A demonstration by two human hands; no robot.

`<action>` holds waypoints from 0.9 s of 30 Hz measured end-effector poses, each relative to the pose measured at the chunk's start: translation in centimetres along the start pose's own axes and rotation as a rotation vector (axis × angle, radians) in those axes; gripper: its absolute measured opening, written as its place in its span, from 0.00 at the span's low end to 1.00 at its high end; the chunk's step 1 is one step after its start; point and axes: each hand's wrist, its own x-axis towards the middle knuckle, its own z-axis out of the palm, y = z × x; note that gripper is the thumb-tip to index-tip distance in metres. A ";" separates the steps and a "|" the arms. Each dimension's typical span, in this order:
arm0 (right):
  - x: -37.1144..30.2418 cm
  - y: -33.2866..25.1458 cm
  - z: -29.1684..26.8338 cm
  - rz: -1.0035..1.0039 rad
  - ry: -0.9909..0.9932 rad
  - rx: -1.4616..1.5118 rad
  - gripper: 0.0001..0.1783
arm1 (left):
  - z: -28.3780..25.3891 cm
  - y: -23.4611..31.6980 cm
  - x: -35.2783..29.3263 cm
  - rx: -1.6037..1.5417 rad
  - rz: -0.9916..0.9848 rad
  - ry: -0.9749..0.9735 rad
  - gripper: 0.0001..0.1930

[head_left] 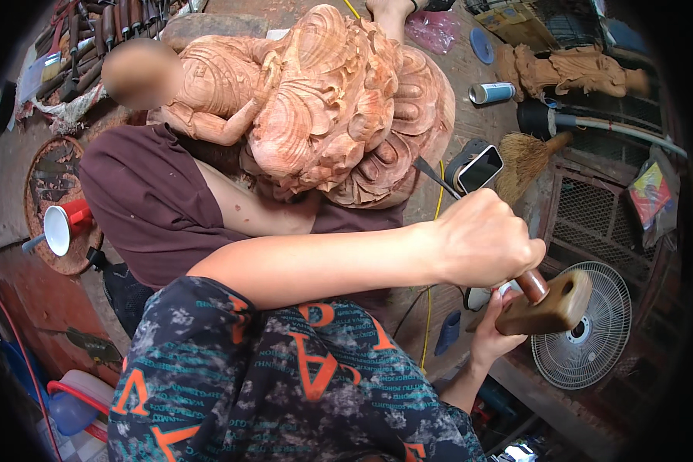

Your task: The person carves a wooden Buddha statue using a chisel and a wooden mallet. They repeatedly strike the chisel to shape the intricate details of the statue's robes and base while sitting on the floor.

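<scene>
A large carved wooden statue point(323, 108) of a robed seated figure lies on its side across my lap, its petalled base toward the right. My left hand point(485, 239) is closed in a fist round a chisel point(533, 286); the blade points up-left toward the base's lower edge, and the handle's end sticks out below the fist. I cannot tell whether the blade touches the wood. Below it, my right hand point(491, 333) grips a wooden mallet point(550, 305), whose block overlaps the chisel handle's end in view. Part of that hand is hidden behind the mallet.
Many carving tools point(108, 31) lie at the upper left. A red cup point(71, 223) stands on a round tray point(35, 181). At right are a phone point(481, 169), a straw broom point(527, 163), a can point(491, 93), a smaller wooden carving point(570, 71) and a fan point(604, 339).
</scene>
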 end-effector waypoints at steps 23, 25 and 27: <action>4.3 -1.3 -2.1 0.116 -0.060 0.154 0.21 | 0.3 -0.7 1.4 -0.046 -0.158 0.190 0.10; 3.8 -0.9 -1.7 0.153 0.085 0.270 0.20 | 0.5 -0.6 1.4 -0.049 -0.149 0.199 0.10; 2.4 -0.7 -0.7 0.044 -0.050 -0.049 0.19 | 1.0 -0.4 1.2 0.004 -0.129 0.258 0.09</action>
